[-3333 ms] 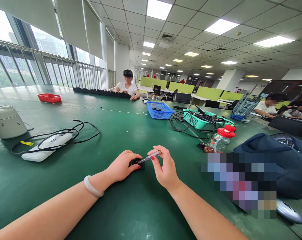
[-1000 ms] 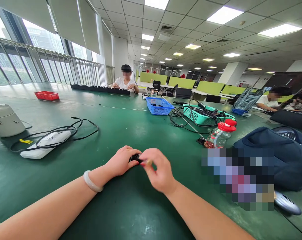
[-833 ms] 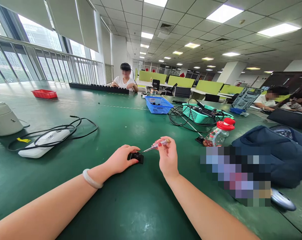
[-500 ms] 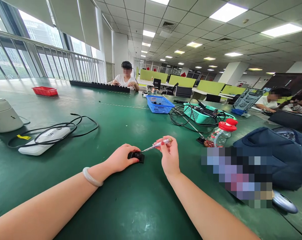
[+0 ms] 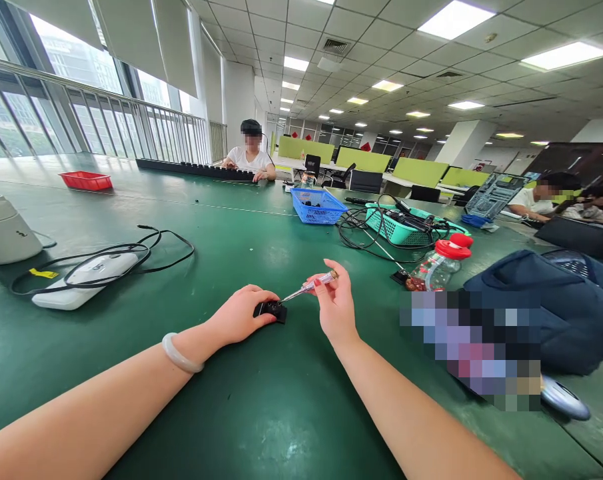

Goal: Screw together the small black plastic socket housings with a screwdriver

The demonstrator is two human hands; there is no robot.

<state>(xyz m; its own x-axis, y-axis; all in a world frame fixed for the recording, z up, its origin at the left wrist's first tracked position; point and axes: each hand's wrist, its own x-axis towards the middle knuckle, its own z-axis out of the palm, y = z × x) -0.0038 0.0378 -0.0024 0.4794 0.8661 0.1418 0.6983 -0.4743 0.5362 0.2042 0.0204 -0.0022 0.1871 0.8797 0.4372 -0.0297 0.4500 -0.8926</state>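
A small black part (image 5: 280,312) lies on the green table (image 5: 276,407) in front of me. My left hand (image 5: 242,315), with a pale bracelet at the wrist, grips this part between thumb and fingers from its left side. In my right hand (image 5: 335,300) is a screwdriver (image 5: 317,283) with a clear handle, held between thumb and fingers, its shaft slanting down to the left. The screwdriver's tip touches or nearly touches the top of the black part; the exact contact is too small to tell.
At the left are a white device (image 5: 88,280) with a black cable and a red tray (image 5: 86,180). Ahead stand a blue basket (image 5: 318,212) and a green basket (image 5: 396,231). A red-lidded jar (image 5: 434,265) and dark bag (image 5: 556,307) are at the right. People sit farther off.
The right hand's raised finger has straightened and lifted a little along the screwdriver handle. The left hand keeps its hold on the black part. The whole view has shifted slightly.
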